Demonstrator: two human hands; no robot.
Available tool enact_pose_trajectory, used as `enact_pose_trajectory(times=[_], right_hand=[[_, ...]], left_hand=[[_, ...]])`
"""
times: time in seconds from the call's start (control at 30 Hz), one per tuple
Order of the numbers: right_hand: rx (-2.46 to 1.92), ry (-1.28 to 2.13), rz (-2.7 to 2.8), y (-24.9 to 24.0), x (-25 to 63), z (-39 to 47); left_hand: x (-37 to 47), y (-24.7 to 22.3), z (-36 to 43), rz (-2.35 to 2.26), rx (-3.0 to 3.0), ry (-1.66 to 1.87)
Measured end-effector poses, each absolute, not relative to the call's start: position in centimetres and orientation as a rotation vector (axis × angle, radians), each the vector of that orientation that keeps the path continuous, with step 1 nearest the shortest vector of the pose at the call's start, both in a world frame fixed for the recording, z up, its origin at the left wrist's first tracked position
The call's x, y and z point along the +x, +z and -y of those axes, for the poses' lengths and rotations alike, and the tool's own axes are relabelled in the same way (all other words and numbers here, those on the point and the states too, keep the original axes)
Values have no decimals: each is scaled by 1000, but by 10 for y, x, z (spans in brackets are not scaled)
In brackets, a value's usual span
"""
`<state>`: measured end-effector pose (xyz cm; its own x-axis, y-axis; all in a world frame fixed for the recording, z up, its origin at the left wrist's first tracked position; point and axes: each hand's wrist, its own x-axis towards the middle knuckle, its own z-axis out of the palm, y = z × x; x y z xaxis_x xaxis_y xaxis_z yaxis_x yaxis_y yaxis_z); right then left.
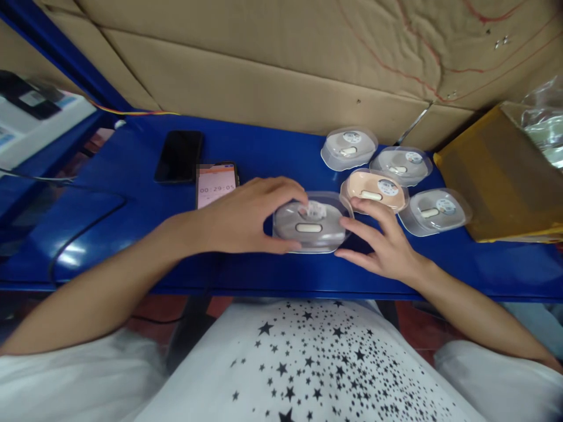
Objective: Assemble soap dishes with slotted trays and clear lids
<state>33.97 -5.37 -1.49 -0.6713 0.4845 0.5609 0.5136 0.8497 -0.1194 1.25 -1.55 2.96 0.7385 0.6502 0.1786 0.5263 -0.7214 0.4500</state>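
A grey oval item under a clear plastic cover [323, 236], with a white slot-shaped piece and a round sticker on top, sits at the middle of the blue table. My left hand [246, 214] grips its left end, thumb at the near side and fingers over the far side. At the right end, my right hand [385, 243] rests its spread fingertips on or beside the cover. Just beyond my right fingers lies a peach-coloured packaged item [357, 186] of the same shape. What the items are inside cannot be made out.
Grey packaged items stand at the back right: one [341, 153], another [398, 164] and a third [433, 218]. A cardboard box [501, 176] borders them. Left of centre lie a phone showing a timer [215, 181] and a dark phone [179, 155]. A black cable [97, 214] crosses the left side.
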Motion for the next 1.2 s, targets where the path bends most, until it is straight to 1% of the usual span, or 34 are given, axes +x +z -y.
enact_pose_trajectory(times=[0.27, 0.7, 0.83, 1.03, 1.13, 1.2], right_hand=[[-603, -1, 2564, -18, 337, 47], [-678, 72, 2640, -17, 333, 49], [-769, -50, 2625, -11, 337, 47], [-1259, -337, 2203, 2, 359, 45], [-1411, -472, 2155, 3, 364, 42], [-1427, -506, 2199, 1, 364, 39]], left_hand=[[14, 19, 24, -958, 2692, 312], [4, 16, 18, -1011, 2564, 196], [6, 12, 10, -1148, 2655, 248], [-2, 6, -14, -1525, 2649, 665], [-1, 7, -13, -1521, 2683, 619], [4, 8, -7, -1431, 2759, 570]])
